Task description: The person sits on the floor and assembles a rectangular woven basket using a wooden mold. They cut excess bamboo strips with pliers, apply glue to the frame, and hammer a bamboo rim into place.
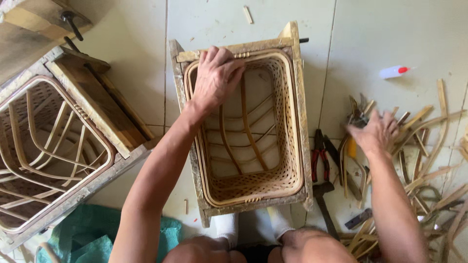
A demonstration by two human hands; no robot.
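1. At your far left, a second woven cane basket in a wooden frame (53,146) crowds the pale tiled floor (136,58).
2. Your left hand (214,78) lies flat on the far rim of the rectangular woven bamboo basket in its wooden mould (248,131), grip spread, clasping nothing.
3. Red-handled pliers (319,158) lie just right of the mould.
4. Your right hand (375,131) is blurred over the pile of bamboo strips (429,146); its grip cannot be told.

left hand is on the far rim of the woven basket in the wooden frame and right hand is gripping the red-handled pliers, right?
Not quite. The head view shows the left hand on the woven basket's far rim, but the right hand reaches into the pile of bamboo strips; the red-handled pliers lie untouched on the floor.
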